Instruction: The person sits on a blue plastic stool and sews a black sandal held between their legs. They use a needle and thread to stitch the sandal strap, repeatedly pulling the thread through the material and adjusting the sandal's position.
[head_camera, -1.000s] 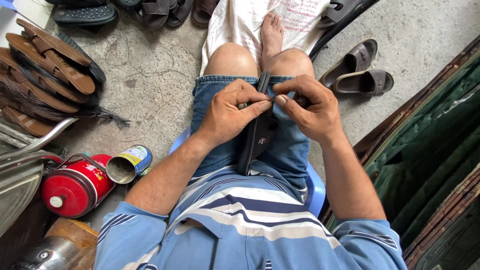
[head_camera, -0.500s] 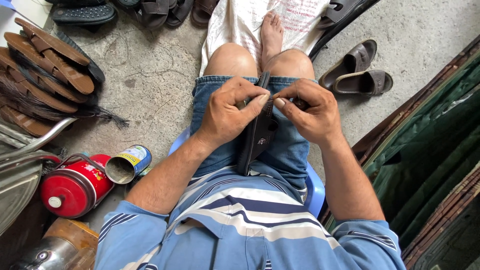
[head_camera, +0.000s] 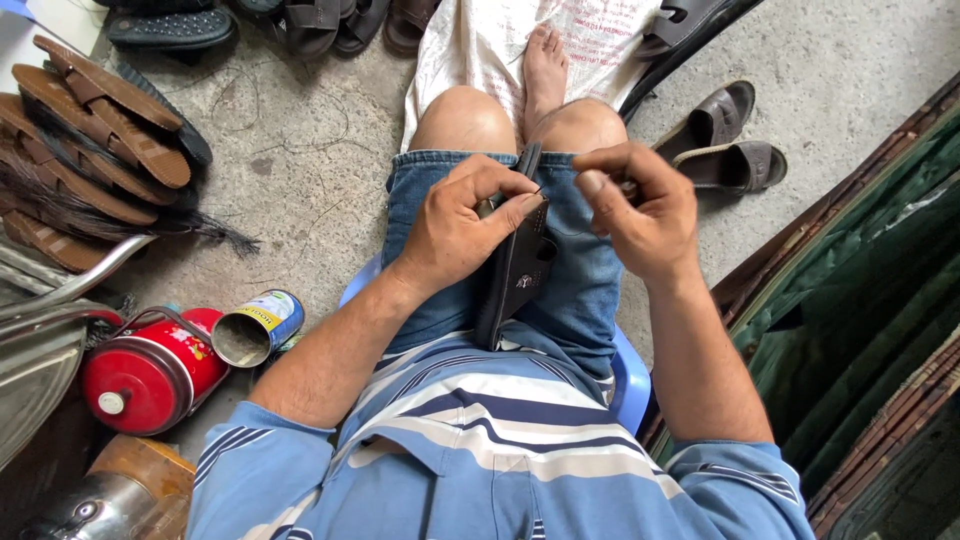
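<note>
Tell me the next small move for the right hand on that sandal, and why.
Probably draw the right hand further out to the side to pull the stitch tight. A thin thread runs from it to the black sandal, which the left hand pins on the lap, so the sandal looks steadied for a pull.

Your black sandal (head_camera: 518, 268) stands on edge along your lap between your thighs, sole facing left, with a thin thread (head_camera: 560, 190) running from its top edge.
</note>
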